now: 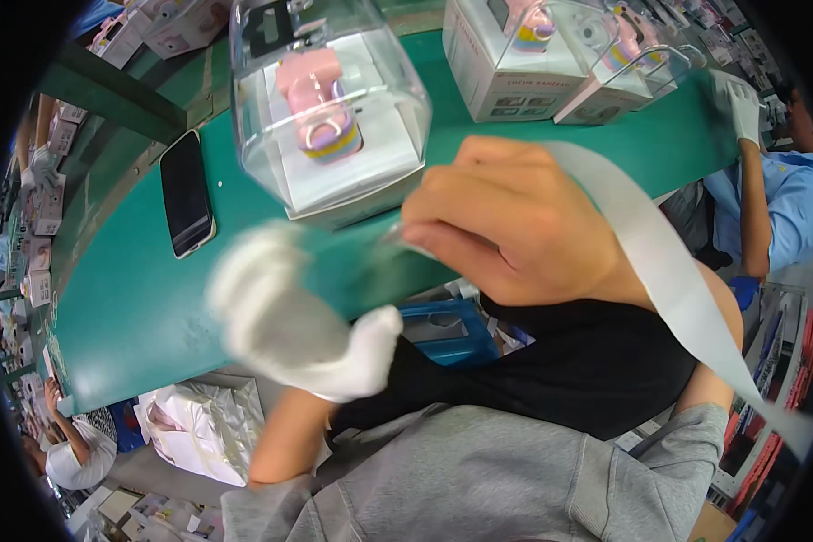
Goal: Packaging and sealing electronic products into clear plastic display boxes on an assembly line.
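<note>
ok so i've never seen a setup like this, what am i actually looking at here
No machine here, just a person's own two hands. There is one picture, from a wide fisheye camera on their head looking down, so straight edges bend near the rim.

The left hand wears a white glove and is blurred; I can't tell whether it holds anything. The bare right hand pinches something small and shiny, too blurred to name. A pale strip runs beside the right forearm.

On the green table lies a dark-screened phone. Beyond the hands, a pink toy sits on a white box under a clear cover, with similar boxes further right.
</note>
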{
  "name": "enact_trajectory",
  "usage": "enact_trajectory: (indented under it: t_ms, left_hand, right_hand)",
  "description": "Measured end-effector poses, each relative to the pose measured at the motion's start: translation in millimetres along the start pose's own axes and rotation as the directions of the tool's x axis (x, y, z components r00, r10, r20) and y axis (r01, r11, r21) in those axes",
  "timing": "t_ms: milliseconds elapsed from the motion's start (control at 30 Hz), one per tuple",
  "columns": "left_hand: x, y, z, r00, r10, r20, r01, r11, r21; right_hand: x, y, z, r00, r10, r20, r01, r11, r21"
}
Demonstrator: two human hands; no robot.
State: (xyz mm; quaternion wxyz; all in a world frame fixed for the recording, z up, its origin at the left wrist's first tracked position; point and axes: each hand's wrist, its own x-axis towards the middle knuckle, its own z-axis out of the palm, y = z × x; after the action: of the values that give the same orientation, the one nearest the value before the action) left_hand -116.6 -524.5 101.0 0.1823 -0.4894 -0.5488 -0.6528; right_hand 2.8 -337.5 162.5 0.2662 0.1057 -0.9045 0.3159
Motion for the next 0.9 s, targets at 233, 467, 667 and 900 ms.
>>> enact_trajectory:
  t_ms: [233, 467, 667, 900]
  left_hand:
    - [110.6, -36.5, -26.5, 0.743, 0.22, 0.633, -0.451, 0.862, 0.231]
    - [86.5, -60.5, -16.3, 0.777, 0.367, 0.511, -0.48, 0.871, 0.103]
    - [87.3, -68.8, -21.1, 0.754, 0.393, 0.526, -0.521, 0.846, 0.115]
    - [100.1, -62.2, -19.1, 0.705, 0.405, 0.582, -0.554, 0.827, 0.095]
  right_hand:
    - [20.2, 5.0, 3.1, 0.98, -0.056, 0.192, 0.12, 0.932, -0.342]
    - [22.0, 3.2, 9.1, 0.977, -0.061, 0.204, 0.15, 0.878, -0.455]
    - [19.7, 2.0, 18.4, 0.987, -0.043, 0.157, 0.112, 0.878, -0.464]
    - [21.5, 3.1, 18.8, 0.993, -0.039, 0.111, 0.088, 0.874, -0.478]
